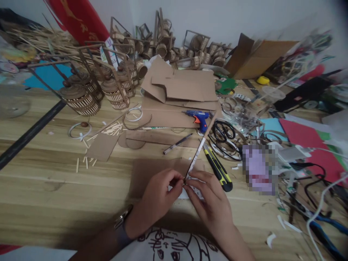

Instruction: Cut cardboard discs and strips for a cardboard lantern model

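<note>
A long narrow strip [199, 146], brown at its far end and whitish nearer me, slants up and away from my fingertips. My left hand [163, 188] pinches its near end between thumb and index finger. Against the same end press the thumb and fingers of my right hand [209, 195]. The exact tip is hidden by my fingers. Beneath both hands lies a piece of brown cardboard [141, 177]. Just right of the strip rests a yellow and black utility knife [219, 168]. Beyond it sit a blue glue gun [199, 117] and a pen [178, 144].
Small slatted buckets with lids and tall handles [81, 98] stand at the left. Folded cardboard [190, 85] lies at the back, near an open carton [261, 54]. Short sticks [115, 128] are scattered left of centre. Cables, red paper [307, 141] and blue-handled pliers [323, 232] crowd the right.
</note>
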Motion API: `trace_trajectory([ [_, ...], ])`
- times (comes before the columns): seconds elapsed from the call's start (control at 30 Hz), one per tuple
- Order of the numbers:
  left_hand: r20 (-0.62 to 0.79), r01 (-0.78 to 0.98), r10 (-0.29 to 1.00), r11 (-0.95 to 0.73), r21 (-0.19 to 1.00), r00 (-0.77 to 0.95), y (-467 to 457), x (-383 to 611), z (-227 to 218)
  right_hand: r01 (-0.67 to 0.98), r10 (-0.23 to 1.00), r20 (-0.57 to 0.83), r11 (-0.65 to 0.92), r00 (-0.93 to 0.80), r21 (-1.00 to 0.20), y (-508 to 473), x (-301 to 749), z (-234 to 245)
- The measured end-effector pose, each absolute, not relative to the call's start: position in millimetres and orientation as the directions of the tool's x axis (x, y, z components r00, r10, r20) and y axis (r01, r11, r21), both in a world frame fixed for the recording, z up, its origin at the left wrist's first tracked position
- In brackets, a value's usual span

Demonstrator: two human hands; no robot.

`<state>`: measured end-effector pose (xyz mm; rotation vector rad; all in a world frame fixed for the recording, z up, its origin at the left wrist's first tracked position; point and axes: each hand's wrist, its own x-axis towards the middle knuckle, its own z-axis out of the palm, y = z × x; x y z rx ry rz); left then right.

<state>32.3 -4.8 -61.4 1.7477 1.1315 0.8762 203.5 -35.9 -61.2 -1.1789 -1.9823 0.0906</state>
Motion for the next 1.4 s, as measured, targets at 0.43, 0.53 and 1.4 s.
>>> trace_trajectory([
  [0.43, 0.291, 0.227, 0.885, -0.387, 0.894, 0.363, -6, 33, -54, 0.7, 0.851, 0.512, 0.437, -0.118, -0.565, -39, 202, -53],
  [0.53, 0.261, 0.223, 0.896, -0.354, 0.908, 0.36, -7, 31, -52, 0.686, 0.858, 0.502, 0.429, -0.106, -0.587, -39, 201, -51],
  [1.4, -0.021, 0.417, 0.962, -0.099, 0.904, 0.273, -6, 36, -58, 0.791, 0.785, 0.588, 0.48, -0.195, -0.378, -32, 188, -68],
])
